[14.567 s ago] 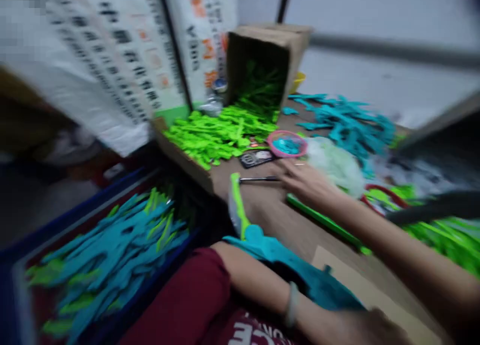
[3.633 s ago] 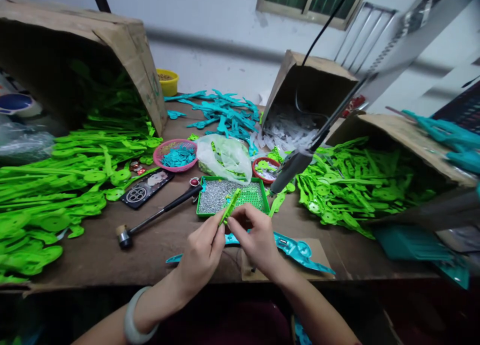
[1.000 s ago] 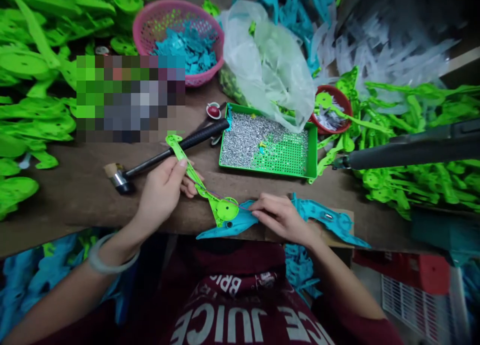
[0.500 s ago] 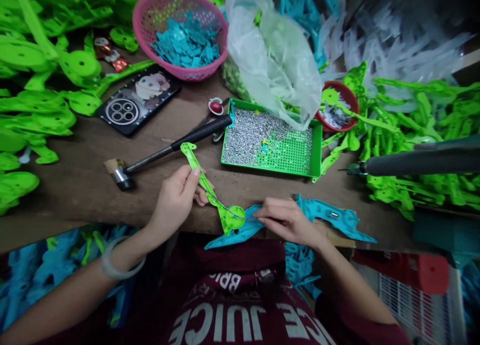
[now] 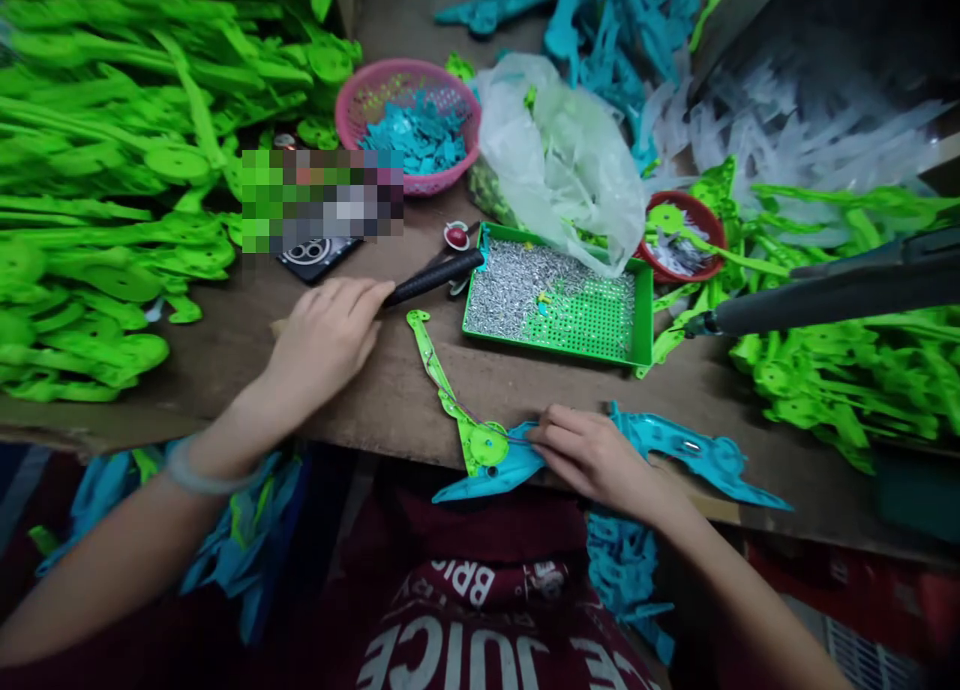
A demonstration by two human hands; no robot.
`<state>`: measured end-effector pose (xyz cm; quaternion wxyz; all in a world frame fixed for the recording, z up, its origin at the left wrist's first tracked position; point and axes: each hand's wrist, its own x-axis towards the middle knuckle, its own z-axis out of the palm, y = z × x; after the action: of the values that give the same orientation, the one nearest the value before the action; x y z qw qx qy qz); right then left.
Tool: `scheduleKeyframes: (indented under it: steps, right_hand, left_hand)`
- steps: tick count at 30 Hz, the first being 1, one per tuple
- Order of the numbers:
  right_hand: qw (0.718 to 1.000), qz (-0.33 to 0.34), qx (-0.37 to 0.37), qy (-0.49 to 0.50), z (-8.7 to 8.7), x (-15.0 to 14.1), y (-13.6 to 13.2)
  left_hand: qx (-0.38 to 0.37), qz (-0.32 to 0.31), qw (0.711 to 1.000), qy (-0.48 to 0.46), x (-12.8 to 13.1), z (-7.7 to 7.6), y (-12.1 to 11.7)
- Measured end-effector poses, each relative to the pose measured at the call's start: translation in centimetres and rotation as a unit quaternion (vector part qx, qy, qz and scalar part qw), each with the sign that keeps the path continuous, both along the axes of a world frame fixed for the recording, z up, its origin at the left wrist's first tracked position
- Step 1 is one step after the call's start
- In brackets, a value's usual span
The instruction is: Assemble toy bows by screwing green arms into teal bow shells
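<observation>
My left hand is closed over the shaft of a hammer lying on the bench; it hides the hammer's head, and the black grip sticks out past the fingers. At the bench's front edge, the fingers of my right hand pinch a thin dark wire against a blue plastic part. A lime-green plastic arm with a round disc end lies over that part's left end. The wire runs along this arm. My right hand covers the middle of the blue part.
Beyond the hands stands a green tray of small metal screws. Behind are a pink basket of blue pieces, a clear plastic bag and a red bowl. A dark power tool juts in from the right. Green parts heap at left.
My left hand has let go of the green arm and moved up and left onto the hammer. The green arm now lies unheld. My right hand stays at the wire.
</observation>
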<state>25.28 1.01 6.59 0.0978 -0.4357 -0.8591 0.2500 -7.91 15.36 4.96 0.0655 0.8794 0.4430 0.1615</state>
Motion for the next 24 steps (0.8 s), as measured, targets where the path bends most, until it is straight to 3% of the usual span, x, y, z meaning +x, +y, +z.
scheduleKeyframes:
  steps: [3, 5, 7, 10, 12, 15, 19, 24]
  right_hand:
    - [1.0, 0.01, 0.023, -0.017, -0.4, -0.1, 0.0]
    - [0.999, 0.009, 0.033, -0.018, -0.4, -0.3, -0.2]
    - [0.999, -0.006, 0.036, -0.006, -0.3, -0.4, -0.5]
    - [0.998, -0.041, 0.022, 0.034, 0.1, -0.8, -1.0]
    - [0.997, -0.045, 0.017, 0.055, 0.4, -1.3, -1.2]
    - [0.997, -0.009, 0.05, 0.052, 0.5, -2.1, -1.3]
    - [0.996, 0.034, 0.084, 0.026, 0.2, -2.9, -0.9]
    - [0.996, 0.002, 0.079, 0.047, -0.7, -2.8, -0.9]
  left_hand:
    - [0.012, 0.052, 0.998, 0.026, -0.7, -0.2, 2.5]
    - [0.063, 0.076, 0.995, -0.012, 0.1, 0.2, 2.0]
    - [0.068, 0.013, 0.996, -0.06, 1.5, 1.0, 0.1]
    - [-0.043, -0.187, 0.978, -0.088, 3.6, 1.8, -3.9]
    - [-0.107, -0.258, 0.957, -0.081, 4.4, 1.7, -6.1]
    - [-0.119, -0.256, 0.954, -0.097, 4.5, 0.6, -7.6]
    - [-0.095, -0.239, 0.956, -0.14, 3.8, -0.9, -7.7]
    - [-0.047, -0.259, 0.952, -0.154, 3.3, -2.0, -8.1]
